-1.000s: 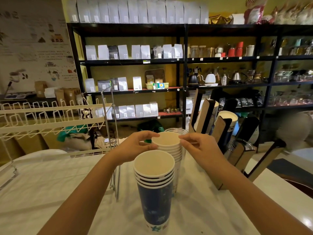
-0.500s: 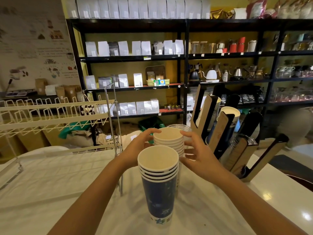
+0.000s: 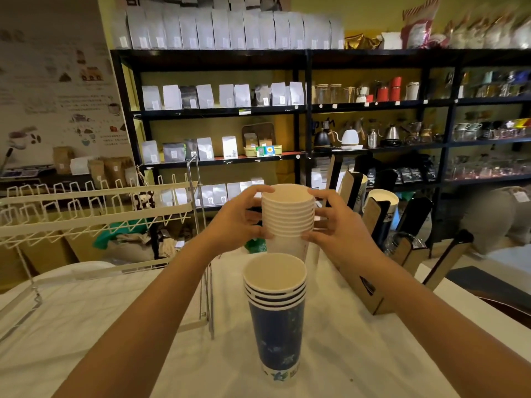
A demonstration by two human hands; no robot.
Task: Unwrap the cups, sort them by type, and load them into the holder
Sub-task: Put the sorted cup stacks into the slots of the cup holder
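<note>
Coffee shop: shelved bean bags (image 3: 230, 31), kettles (image 3: 351, 138)

The far wall is filled by a black metal shelving unit (image 3: 307, 110), behind which a yellow-green wall (image 3: 370, 15) is seen. White pouches (image 3: 230, 30) are lined along the top shelf, and more white and grey pouches are stood on the shelves below. Kettles (image 3: 349, 137) are kept on a middle shelf to the right, with red canisters (image 3: 389, 90) and glass jars above them. An illustrated poster (image 3: 54, 90) is hung on the left wall, and brown paper bags (image 3: 106, 170) are set beneath it. The tabletop (image 3: 86, 326) in the foreground is covered with a white cloth, on which a white wire rack (image 3: 94, 208) is stood at the left.
</note>
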